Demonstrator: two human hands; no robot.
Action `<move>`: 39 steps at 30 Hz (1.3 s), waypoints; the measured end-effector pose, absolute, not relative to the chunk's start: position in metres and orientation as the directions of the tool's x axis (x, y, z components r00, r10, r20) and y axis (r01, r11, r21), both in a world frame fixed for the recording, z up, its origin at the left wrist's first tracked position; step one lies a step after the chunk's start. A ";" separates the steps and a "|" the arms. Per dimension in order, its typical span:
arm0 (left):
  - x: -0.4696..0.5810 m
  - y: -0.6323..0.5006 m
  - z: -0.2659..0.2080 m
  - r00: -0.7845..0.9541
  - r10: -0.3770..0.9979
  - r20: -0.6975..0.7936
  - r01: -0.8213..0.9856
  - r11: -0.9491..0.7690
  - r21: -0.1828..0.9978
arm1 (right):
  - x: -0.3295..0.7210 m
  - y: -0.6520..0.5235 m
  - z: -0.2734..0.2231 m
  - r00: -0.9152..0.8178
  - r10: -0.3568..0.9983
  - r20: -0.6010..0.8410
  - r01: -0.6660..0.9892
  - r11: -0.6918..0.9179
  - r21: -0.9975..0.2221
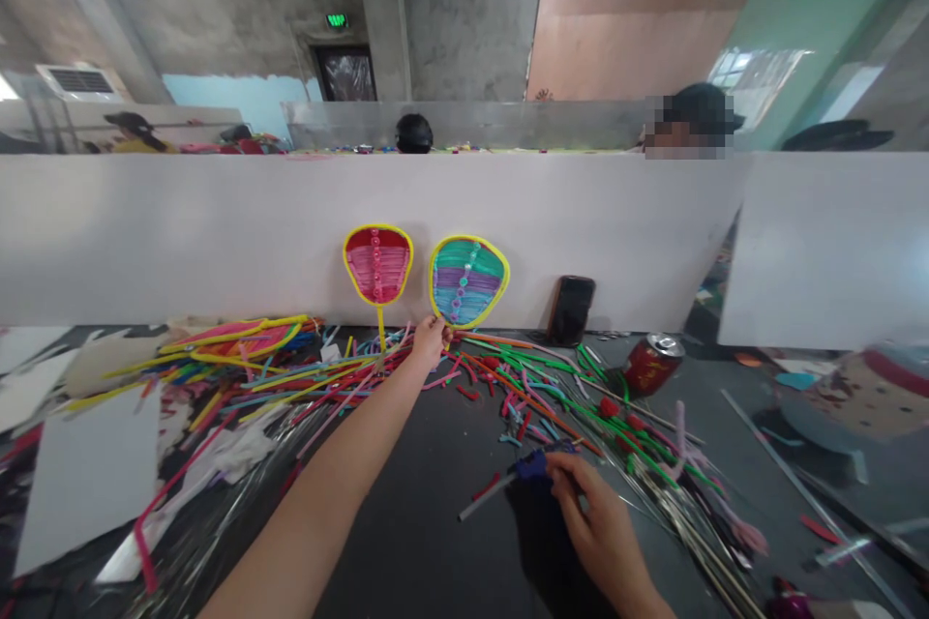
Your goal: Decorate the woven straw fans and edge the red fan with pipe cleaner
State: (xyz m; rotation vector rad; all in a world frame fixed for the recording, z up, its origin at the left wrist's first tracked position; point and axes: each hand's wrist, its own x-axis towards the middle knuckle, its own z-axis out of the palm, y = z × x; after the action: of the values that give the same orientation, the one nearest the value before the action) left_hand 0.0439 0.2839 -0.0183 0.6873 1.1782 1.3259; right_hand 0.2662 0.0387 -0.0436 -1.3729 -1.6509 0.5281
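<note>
My left hand (pixel 431 340) reaches forward, its fingers pinched at the lower end of a fan (pixel 469 280) with a yellow rim and teal, purple and blue stripes. The fan stands upright against the white board, a line of beads down its middle. Beside it on the left leans a similar fan (pixel 377 263) in red and pink, on a yellow stick handle. Low at the right, my right hand (pixel 595 513) is closed on a blue glue gun (pixel 535 464), with a pale glue stick (pixel 483 500) jutting out to the left. My fingers partly hide the gun.
Pipe cleaners (pixel 276 377) in many colours are heaped left and right. A black phone (pixel 572 309) leans on the white board (pixel 218 242). A red can (pixel 653 365) stands nearby. Wire stems, a white sheet (pixel 94 474) and a dotted container (pixel 863 397) flank the dark table. People sit beyond the board.
</note>
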 end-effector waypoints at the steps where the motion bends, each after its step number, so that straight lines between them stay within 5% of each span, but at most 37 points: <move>1: 0.046 0.279 -0.017 -0.144 0.958 -0.249 -0.372 0.181 0.910 | 0.266 0.039 -0.043 0.050 0.931 0.361 0.537 0.280 -0.796; 8: 0.057 0.219 -0.002 -0.046 0.978 -0.202 -0.458 0.159 0.875 | 0.264 0.049 -0.029 0.311 0.902 0.300 0.245 0.228 -0.942; 18: 0.053 0.100 0.005 0.080 0.983 -0.163 -0.464 0.182 0.867 | 0.227 0.105 0.033 0.175 0.965 0.193 -0.216 0.229 -0.949; 24: 0.017 0.088 0.017 0.081 0.993 -0.082 -0.246 0.099 0.964 | 0.219 0.099 0.038 0.130 0.973 0.190 -0.296 0.221 -0.929; 27: 0.000 0.098 0.043 0.110 0.994 0.020 -0.304 0.015 0.953 | 0.219 0.088 0.037 -0.020 0.989 0.145 -0.306 0.132 -0.943; 34: -0.013 0.109 0.075 0.120 0.990 0.075 -0.159 -0.056 0.986 | 0.211 0.074 0.035 -0.294 0.951 0.095 -0.231 0.026 -0.973; 39: -0.020 0.117 0.063 0.121 0.984 0.134 0.024 -0.137 0.990 | 0.210 0.073 0.036 -0.286 0.955 0.075 -0.155 0.031 -0.987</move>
State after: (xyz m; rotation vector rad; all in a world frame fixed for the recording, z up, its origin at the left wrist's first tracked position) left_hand -0.0204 0.1168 0.0625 1.3865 1.0759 1.2023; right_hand 0.2101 0.0732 0.0360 -0.9038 -1.3291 1.4465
